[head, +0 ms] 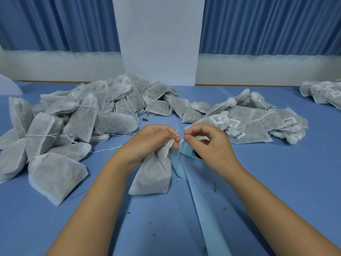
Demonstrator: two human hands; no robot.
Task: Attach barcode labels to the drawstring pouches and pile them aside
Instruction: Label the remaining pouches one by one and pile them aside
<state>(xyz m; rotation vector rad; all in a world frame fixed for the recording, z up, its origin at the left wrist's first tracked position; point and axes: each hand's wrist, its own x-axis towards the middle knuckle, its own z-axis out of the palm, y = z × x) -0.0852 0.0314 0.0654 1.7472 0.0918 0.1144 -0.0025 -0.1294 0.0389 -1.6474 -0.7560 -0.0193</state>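
Pouch at table centre, left hand on its neck, right hand pinching just beside it.

Drawstring pouch (153, 174) lies on the blue table cover (276, 182), bottom end toward the person. Left hand (153, 137) grips the gathered neck, white drawstring (175, 133) looped over a fingertip. Right hand (208, 143) just beside it, fingers curled, thumb and forefinger tips pressed together; can't tell if anything is between them. Pale blue strip (203, 200) runs under the right wrist toward the near edge. Unlabelled pile (83, 115) to the left, heaped and spread. Labelled pile (249, 122) to the right, barcode labels (234, 123) showing on top. Smaller labelled heap (323, 93) at far right. Blue curtains (64, 24) behind, dark crumbs on the cover.
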